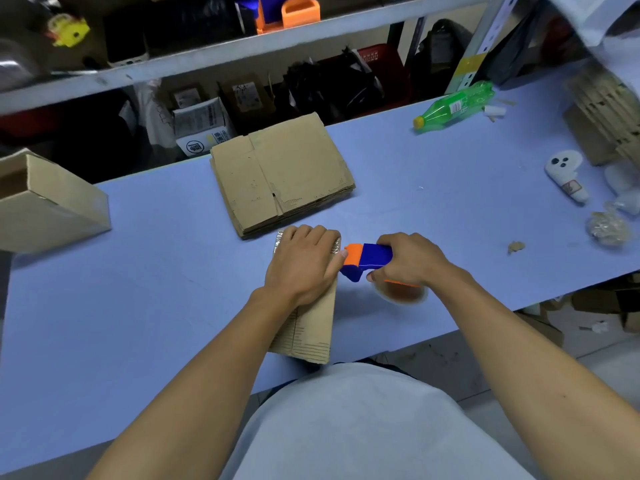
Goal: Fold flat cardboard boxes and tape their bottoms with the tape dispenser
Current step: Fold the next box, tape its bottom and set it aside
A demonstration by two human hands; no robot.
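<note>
Pressing down on the top of a small brown cardboard box (308,327) that stands near the front edge of the light blue bench (138,306), the left hand (304,265) lies flat with its fingers (311,237) straight and spread over the box's upper face, hiding the seam beneath. Just beside it, the right hand (408,261) grips the blue and orange plastic tape dispenser (367,261), fingers curled round its handle, the orange nose of the tool meeting the box's right upper edge next to the left thumb; the brownish roll of tape (403,294) shows below the right hand. Behind the box, apart from it, a stack of flat brown cardboard box blanks (280,174) lies on the bench. At the far left an assembled open-topped cardboard box (52,206) rests tilted on the bench. To the far right lie a green plastic bottle with a yellow cap (457,105) on its side, a white plush toy with dark eyes (564,174), and a crumpled wad of clear plastic (607,228). A grey metal shelf (207,53) crowded with goods runs behind the bench.
</note>
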